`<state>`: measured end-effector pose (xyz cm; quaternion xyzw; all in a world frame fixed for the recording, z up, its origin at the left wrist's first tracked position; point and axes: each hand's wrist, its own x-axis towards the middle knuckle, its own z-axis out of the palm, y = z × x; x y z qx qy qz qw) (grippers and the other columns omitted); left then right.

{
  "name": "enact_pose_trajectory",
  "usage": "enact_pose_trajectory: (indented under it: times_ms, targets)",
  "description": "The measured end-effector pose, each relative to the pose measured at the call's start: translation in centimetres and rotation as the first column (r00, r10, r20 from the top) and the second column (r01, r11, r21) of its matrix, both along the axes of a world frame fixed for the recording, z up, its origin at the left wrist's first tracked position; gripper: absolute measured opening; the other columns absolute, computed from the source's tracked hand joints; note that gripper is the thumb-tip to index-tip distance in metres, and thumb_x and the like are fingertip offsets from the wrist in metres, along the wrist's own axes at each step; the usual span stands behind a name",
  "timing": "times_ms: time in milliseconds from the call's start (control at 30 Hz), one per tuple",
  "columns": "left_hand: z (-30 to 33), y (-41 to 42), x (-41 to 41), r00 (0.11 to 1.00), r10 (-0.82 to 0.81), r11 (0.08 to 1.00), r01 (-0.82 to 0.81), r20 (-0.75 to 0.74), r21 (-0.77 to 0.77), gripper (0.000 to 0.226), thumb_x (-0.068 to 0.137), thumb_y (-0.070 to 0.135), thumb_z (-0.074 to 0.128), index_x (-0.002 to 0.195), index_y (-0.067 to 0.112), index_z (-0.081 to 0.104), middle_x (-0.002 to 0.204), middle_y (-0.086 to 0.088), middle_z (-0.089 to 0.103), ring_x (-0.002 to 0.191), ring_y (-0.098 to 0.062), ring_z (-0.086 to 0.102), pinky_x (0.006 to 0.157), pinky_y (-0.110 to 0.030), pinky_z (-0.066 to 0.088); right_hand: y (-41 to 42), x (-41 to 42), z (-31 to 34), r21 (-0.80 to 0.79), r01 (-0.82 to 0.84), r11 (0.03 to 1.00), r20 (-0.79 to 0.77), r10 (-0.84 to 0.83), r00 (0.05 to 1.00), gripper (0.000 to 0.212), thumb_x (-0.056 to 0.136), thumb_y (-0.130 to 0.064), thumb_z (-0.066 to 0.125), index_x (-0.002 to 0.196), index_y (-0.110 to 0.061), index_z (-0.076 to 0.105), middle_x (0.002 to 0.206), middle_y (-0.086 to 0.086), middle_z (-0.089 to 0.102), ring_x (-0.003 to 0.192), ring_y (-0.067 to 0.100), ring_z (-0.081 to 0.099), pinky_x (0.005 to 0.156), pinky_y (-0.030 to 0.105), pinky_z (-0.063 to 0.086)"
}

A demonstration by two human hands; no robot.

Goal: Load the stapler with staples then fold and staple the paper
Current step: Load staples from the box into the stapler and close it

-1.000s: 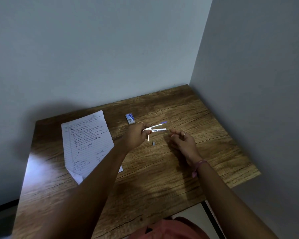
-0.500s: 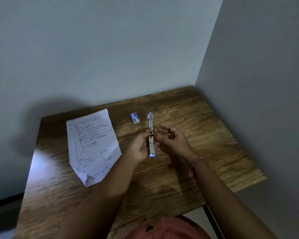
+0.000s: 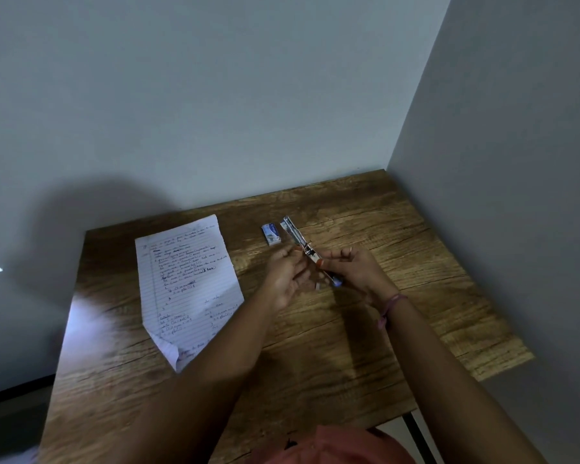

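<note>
Opened stapler (image 3: 302, 251) held above the wooden table (image 3: 399, 296) between both hands.
The right hand (image 3: 352, 267) pinches its near part; the left hand (image 3: 287, 277) touches it with relaxed fingers; a small staple box (image 3: 271, 234) lies just beyond; the paper (image 3: 188, 286) with unreadable handwriting lies to the left; plain grey walls (image 3: 215, 95) meet at the table's corner.

A wooden table (image 3: 416, 262) was set into a corner formed by two plain grey walls (image 3: 215, 95); dark floor (image 3: 10, 426) was seen at lower left.
</note>
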<state>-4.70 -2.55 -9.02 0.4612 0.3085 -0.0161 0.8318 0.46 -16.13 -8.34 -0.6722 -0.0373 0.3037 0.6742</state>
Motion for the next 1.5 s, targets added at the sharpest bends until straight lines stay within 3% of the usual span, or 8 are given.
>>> enact_pose_trajectory:
  times_ms: [100, 267, 467, 600, 800, 1067, 1333, 1500]
  targets:
    - [-0.4, 1.9, 0.7, 0.998, -0.056, 0.882, 0.065, -0.034, 0.467, 0.03, 0.095, 0.006, 0.052, 0.123, 0.014, 0.055, 0.126, -0.006, 0.06, 0.11, -0.018, 0.058, 0.096, -0.037, 0.048, -0.9, 1.0, 0.0, -0.025, 0.037, 0.999, -0.031, -0.037, 0.999, 0.028, 0.085, 0.007, 0.062, 0.111, 0.016, 0.06, 0.089, 0.026, 0.064, 0.054, 0.015, 0.059, 0.053, 0.02, 0.051]
    - [-1.3, 5.5, 1.7, 0.995, -0.008, 0.442, 0.092, -0.099, 0.892, 0.04, 0.09, 0.013, 0.06, 0.129, 0.009, 0.052, 0.132, -0.013, 0.051, 0.117, -0.027, 0.053, 0.097, -0.039, 0.046, -2.9, 2.6, -0.7, -0.142, 0.136, 0.981, -0.034, -0.142, 0.989, 0.022, 0.085, -0.001, 0.065, 0.106, 0.007, 0.066, 0.082, 0.017, 0.067, 0.057, 0.011, 0.062, 0.051, 0.016, 0.051]
    - [-3.2, 7.4, 2.5, 0.959, -0.085, 0.182, 0.281, -0.269, 0.942, 0.057, 0.087, 0.033, 0.063, 0.134, 0.006, 0.045, 0.135, -0.019, 0.043, 0.125, -0.034, 0.04, 0.102, -0.041, 0.034, -4.3, 3.1, -1.5, -0.228, 0.184, 0.956, 0.066, -0.174, 0.983, 0.026, 0.082, -0.006, 0.071, 0.106, 0.001, 0.069, 0.1, 0.009, 0.072, 0.085, 0.013, 0.067, 0.072, 0.019, 0.053]
    - [-3.7, 6.9, 3.0, 0.913, -0.098, -0.024, 0.395, -0.396, 0.918, 0.079, 0.084, 0.057, 0.057, 0.146, 0.018, 0.028, 0.14, -0.015, 0.033, 0.128, -0.033, 0.032, 0.1, -0.045, 0.035, -4.3, 3.0, -1.3, -0.248, 0.171, 0.954, 0.082, -0.155, 0.984, 0.022, 0.082, -0.01, 0.071, 0.104, -0.007, 0.07, 0.096, 0.003, 0.072, 0.078, 0.005, 0.066, 0.061, 0.011, 0.051]
    - [-4.0, 6.4, 3.2, 0.887, -0.119, -0.204, 0.419, -0.447, 0.885, 0.064, 0.091, 0.057, 0.043, 0.146, 0.027, 0.029, 0.138, -0.015, 0.032, 0.126, -0.032, 0.031, 0.1, -0.043, 0.035, -5.0, 3.1, -1.2, -0.286, 0.163, 0.944, 0.139, -0.127, 0.982, 0.022, 0.088, -0.013, 0.066, 0.109, -0.007, 0.069, 0.103, 0.008, 0.072, 0.086, 0.014, 0.065, 0.067, 0.021, 0.051]
    - [-4.0, 5.9, 1.2, 0.947, -0.122, -0.109, 0.285, -0.297, 0.952, 0.038, 0.096, 0.03, 0.049, 0.132, 0.017, 0.05, 0.133, -0.013, 0.048, 0.121, -0.031, 0.041, 0.098, -0.04, 0.037, -6.1, 3.0, -0.7, -0.256, 0.215, 0.943, 0.176, -0.173, 0.969, 0.017, 0.091, -0.009, 0.06, 0.106, -0.006, 0.066, 0.109, 0.011, 0.068, 0.103, 0.022, 0.064, 0.086, 0.031, 0.053]
    - [-3.2, 3.2, -2.4, 0.99, -0.118, 0.234, -0.049, 0.079, 0.971, 0.051, 0.075, 0.016, 0.076, 0.123, 0.01, 0.057, 0.116, -0.009, 0.059, 0.093, -0.006, 0.048, 0.073, 0.001, 0.033, -4.0, 1.0, 1.1, -0.209, 0.304, 0.93, 0.525, -0.155, 0.837, 0.017, 0.092, -0.011, 0.059, 0.106, -0.017, 0.067, 0.102, -0.004, 0.068, 0.094, -0.002, 0.061, 0.079, 0.014, 0.049]
    - [-2.2, 2.0, -4.3, 0.961, -0.174, 0.413, -0.127, 0.215, 0.902, 0.052, 0.075, 0.009, 0.075, 0.123, 0.012, 0.054, 0.109, 0.001, 0.057, 0.09, -0.001, 0.059, 0.07, -0.001, 0.044, -0.5, -1.6, 1.1, -0.21, 0.089, 0.974, 0.524, 0.035, 0.851, 0.016, 0.088, -0.017, 0.066, 0.104, -0.013, 0.07, 0.097, -0.002, 0.071, 0.089, 0.008, 0.066, 0.077, 0.023, 0.055]
